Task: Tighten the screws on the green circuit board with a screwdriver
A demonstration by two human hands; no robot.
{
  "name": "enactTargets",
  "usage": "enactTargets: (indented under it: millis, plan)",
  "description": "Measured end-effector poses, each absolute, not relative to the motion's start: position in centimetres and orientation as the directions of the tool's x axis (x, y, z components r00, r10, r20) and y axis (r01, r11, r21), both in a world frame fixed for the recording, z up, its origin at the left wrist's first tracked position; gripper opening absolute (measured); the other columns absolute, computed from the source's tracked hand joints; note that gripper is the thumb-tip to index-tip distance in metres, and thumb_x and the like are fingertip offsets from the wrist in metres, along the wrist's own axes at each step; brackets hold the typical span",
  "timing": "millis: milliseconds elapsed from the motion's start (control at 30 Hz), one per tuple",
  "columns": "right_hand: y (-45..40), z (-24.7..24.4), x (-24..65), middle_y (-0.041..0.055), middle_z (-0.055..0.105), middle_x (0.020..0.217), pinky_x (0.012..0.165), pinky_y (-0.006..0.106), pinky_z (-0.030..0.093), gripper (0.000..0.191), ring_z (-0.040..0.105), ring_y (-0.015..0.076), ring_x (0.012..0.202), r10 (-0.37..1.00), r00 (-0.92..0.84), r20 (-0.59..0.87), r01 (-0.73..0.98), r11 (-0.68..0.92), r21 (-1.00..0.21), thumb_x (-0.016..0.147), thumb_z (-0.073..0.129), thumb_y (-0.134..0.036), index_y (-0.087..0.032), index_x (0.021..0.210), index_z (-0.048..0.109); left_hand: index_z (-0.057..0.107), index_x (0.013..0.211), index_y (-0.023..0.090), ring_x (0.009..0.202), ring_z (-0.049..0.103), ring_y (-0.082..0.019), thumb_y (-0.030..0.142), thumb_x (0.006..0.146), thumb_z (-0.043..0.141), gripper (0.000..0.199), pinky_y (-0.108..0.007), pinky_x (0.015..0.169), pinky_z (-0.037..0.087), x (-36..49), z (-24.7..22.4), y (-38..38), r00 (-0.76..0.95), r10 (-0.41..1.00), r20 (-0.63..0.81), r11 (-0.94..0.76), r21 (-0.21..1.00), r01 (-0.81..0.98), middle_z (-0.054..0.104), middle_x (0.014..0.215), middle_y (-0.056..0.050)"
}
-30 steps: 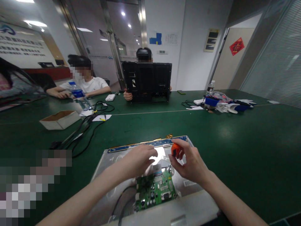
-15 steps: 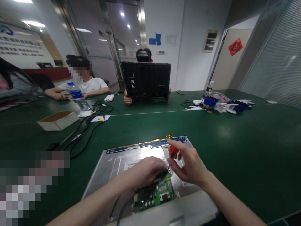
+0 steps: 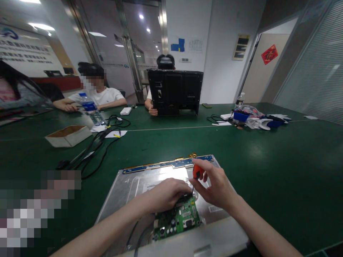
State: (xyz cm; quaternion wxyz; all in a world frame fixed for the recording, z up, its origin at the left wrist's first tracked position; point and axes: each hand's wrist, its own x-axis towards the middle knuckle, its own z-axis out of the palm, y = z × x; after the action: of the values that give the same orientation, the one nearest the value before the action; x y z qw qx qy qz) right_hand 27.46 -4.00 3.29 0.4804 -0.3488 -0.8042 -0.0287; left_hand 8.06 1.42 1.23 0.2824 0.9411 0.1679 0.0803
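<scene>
My right hand (image 3: 217, 184) grips the orange-red and black handle of a screwdriver (image 3: 197, 172) from above. Its thin dark shaft points down to the upper edge of a green circuit board (image 3: 184, 216). Beside the shaft, my left hand (image 3: 171, 192) is closed with bent fingers over the board's upper part; whatever its fingertips hold is hidden. The board sits on the silvery metal back of a display panel (image 3: 120, 189), which lies flat before me. A narrow blue circuit strip (image 3: 160, 165) runs along the panel's far edge.
On the green table (image 3: 268, 171), black cables (image 3: 99, 157), an open cardboard box (image 3: 68, 137) and a water bottle (image 3: 91, 109) are at left. Across, a person holds up a black monitor housing (image 3: 175, 92). Another person sits at left. Gloves and blue boxes (image 3: 241, 116) lie far right.
The person opposite has shifted the black housing slightly to the right. My hands and the screwdriver stay almost in place at the board. My view has moved a little.
</scene>
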Motion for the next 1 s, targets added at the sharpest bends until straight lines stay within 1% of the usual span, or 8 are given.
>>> enactTargets:
  millis: [133,267,433,533,633,767,867,1000]
  plan:
    - [-4.31,3.50,27.40,0.0015,0.062,0.086,0.054,0.025,0.047,0.044,0.056,0.0121,0.061,0.561,-0.290,0.776,0.592,0.742,-0.315,0.089,0.047,-0.016,-0.021,0.132,0.037,0.067,0.106,0.024,0.088,0.066,-0.019,0.001,0.083,0.046,0.038,-0.025,0.077,0.046,8.05,1.22,1.41,0.934,0.354,0.054,-0.787,0.557,0.266,0.071,0.100,-0.004]
    - [-4.15,3.27,27.27,0.0004,0.061,0.085,0.052,0.023,0.046,0.045,0.055,0.0107,0.058,0.561,-0.259,0.786,0.601,0.731,-0.324,0.089,0.050,-0.015,-0.022,0.131,0.037,0.067,0.101,0.022,0.087,0.065,-0.020,0.002,0.084,0.047,0.034,-0.025,0.077,0.046,8.04,1.32,1.35,0.934,0.352,0.065,-0.788,0.559,0.258,0.071,0.099,-0.004]
    - [-3.58,2.76,27.35,-0.0025,0.059,0.079,0.051,0.023,0.043,0.043,0.052,0.0107,0.057,0.489,-0.258,0.833,0.593,0.761,-0.263,0.089,0.056,-0.019,-0.022,0.128,0.038,0.066,0.102,0.022,0.088,0.065,-0.019,0.001,0.084,0.046,0.034,-0.025,0.076,0.046,8.00,1.17,1.31,0.935,0.349,0.068,-0.800,0.541,0.260,0.071,0.099,-0.004]
    - [-3.48,2.73,27.48,-0.0023,0.058,0.077,0.052,0.023,0.043,0.040,0.053,0.0116,0.060,0.488,-0.276,0.828,0.585,0.769,-0.258,0.090,0.060,-0.023,-0.022,0.126,0.041,0.066,0.105,0.022,0.088,0.065,-0.019,0.000,0.082,0.045,0.038,-0.025,0.077,0.046,7.94,1.03,1.34,0.933,0.352,0.070,-0.802,0.537,0.262,0.071,0.102,-0.005]
    - [-3.65,2.91,27.49,0.0001,0.059,0.082,0.051,0.023,0.044,0.042,0.054,0.0124,0.064,0.510,-0.280,0.813,0.562,0.774,-0.292,0.089,0.059,-0.022,-0.022,0.128,0.042,0.066,0.107,0.023,0.090,0.065,-0.019,-0.001,0.081,0.045,0.041,-0.025,0.077,0.046,7.90,0.99,1.37,0.932,0.358,0.065,-0.798,0.540,0.268,0.071,0.103,-0.005]
    - [-3.95,3.11,27.33,0.0036,0.061,0.091,0.054,0.024,0.047,0.048,0.056,0.0129,0.067,0.545,-0.300,0.783,0.555,0.767,-0.322,0.088,0.051,-0.014,-0.020,0.134,0.038,0.066,0.108,0.023,0.091,0.065,-0.020,0.000,0.081,0.046,0.041,-0.026,0.079,0.047,7.93,1.07,1.31,0.928,0.368,0.053,-0.790,0.545,0.282,0.071,0.104,-0.004]
    - [-3.89,3.03,27.17,0.0021,0.060,0.088,0.052,0.023,0.047,0.048,0.054,0.0117,0.064,0.547,-0.283,0.788,0.566,0.758,-0.323,0.089,0.050,-0.013,-0.022,0.134,0.037,0.066,0.109,0.023,0.093,0.065,-0.020,0.001,0.081,0.047,0.040,-0.027,0.080,0.047,7.99,1.12,1.22,0.926,0.374,0.049,-0.790,0.540,0.291,0.071,0.105,-0.005]
    - [-3.59,2.83,27.15,-0.0012,0.057,0.082,0.049,0.023,0.044,0.044,0.053,0.0115,0.061,0.505,-0.249,0.826,0.582,0.760,-0.289,0.090,0.057,-0.020,-0.025,0.131,0.039,0.066,0.108,0.022,0.093,0.064,-0.020,0.001,0.082,0.047,0.038,-0.026,0.079,0.046,8.01,1.09,1.17,0.927,0.371,0.050,-0.792,0.538,0.288,0.070,0.106,-0.005]
